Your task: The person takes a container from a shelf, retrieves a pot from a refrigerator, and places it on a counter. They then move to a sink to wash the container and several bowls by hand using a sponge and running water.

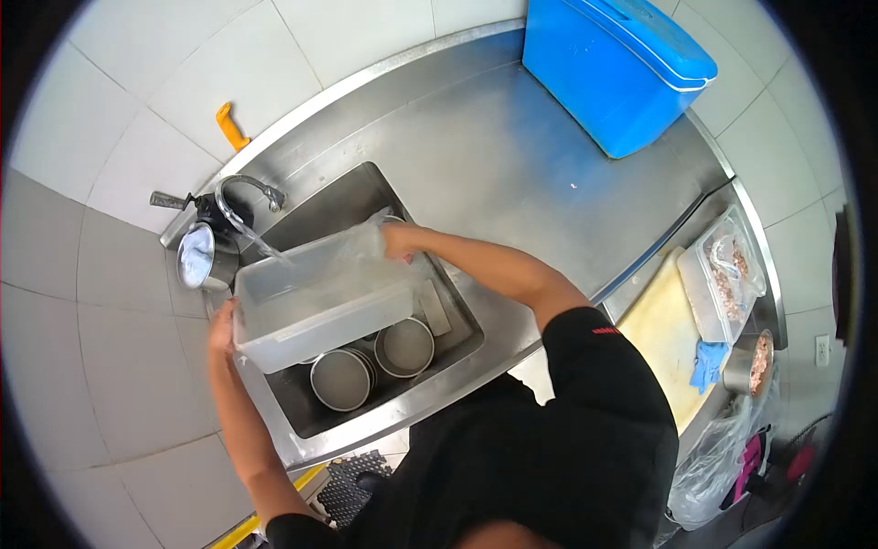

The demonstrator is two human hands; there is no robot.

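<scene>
Tub: the clear rectangular plastic tub (315, 306) is held over the stainless steel sink basin (366, 197), under the curved chrome tap (247, 188).
Left hand (222, 328): closed around the tub's left end.
Right hand (395, 240): grips the far right rim; fingers partly hidden.
Risk: wet plastic may slip and drop onto the round metal bowls (370, 364) below.
Edges: the tap sits close to the tub's far rim.
Room: bare steel counter (512, 174) lies right, short of the blue plastic bin (613, 69).

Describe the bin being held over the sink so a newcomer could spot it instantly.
Find the steel sink set in the counter, under the curved tap. Over it, the left hand and right hand hold a clear plastic bin, rectangular and see-through, unlike the round metal bowls below.
</scene>
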